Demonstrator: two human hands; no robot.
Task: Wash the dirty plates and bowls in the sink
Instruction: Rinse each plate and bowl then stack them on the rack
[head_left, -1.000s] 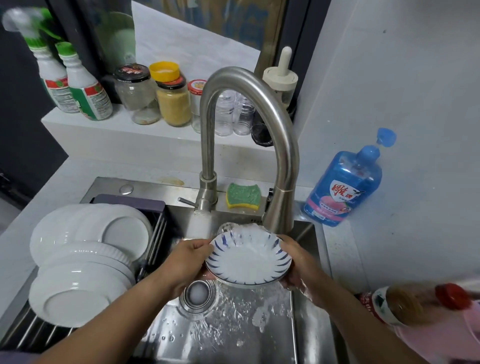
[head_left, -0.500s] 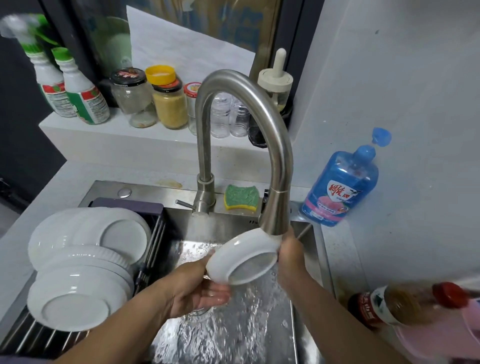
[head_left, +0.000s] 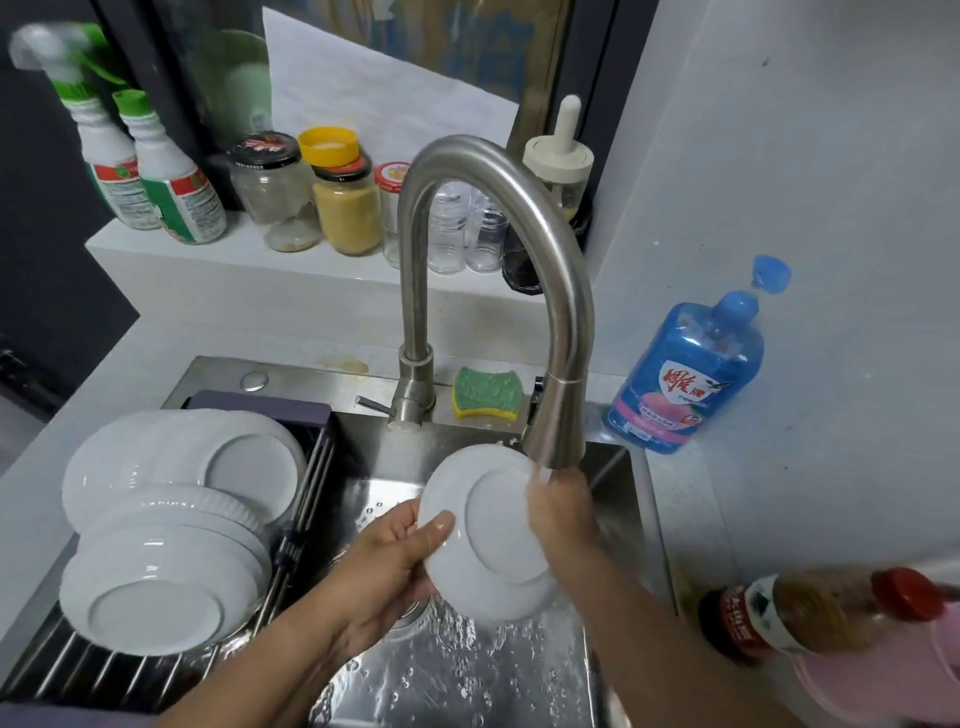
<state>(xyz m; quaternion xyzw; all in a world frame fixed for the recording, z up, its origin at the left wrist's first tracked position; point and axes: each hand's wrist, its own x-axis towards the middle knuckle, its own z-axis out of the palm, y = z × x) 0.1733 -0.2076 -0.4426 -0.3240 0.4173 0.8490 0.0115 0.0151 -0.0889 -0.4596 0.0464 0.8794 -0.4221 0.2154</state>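
A small white plate (head_left: 493, 525) is held over the steel sink (head_left: 467, 675) with its underside turned toward me, just below the tap's spout (head_left: 556, 431). My left hand (head_left: 384, 571) grips its left rim, thumb on the back. My right hand (head_left: 563, 514) rests against the plate's right side under the running water; its fingers are partly hidden. Water splashes on the sink floor below. Washed white plates and bowls (head_left: 166, 525) lie upside down on the drying rack (head_left: 62, 670) at the left.
A green and yellow sponge (head_left: 485, 400) sits behind the sink by the tap base. A blue dish soap bottle (head_left: 685, 364) stands on the right counter. A brown bottle with a red cap (head_left: 810, 613) lies at the right edge. Jars and spray bottles line the back ledge.
The plate was turned from face up to underside toward me. It now stands more upright under the spout, and my right hand has moved onto its back side.
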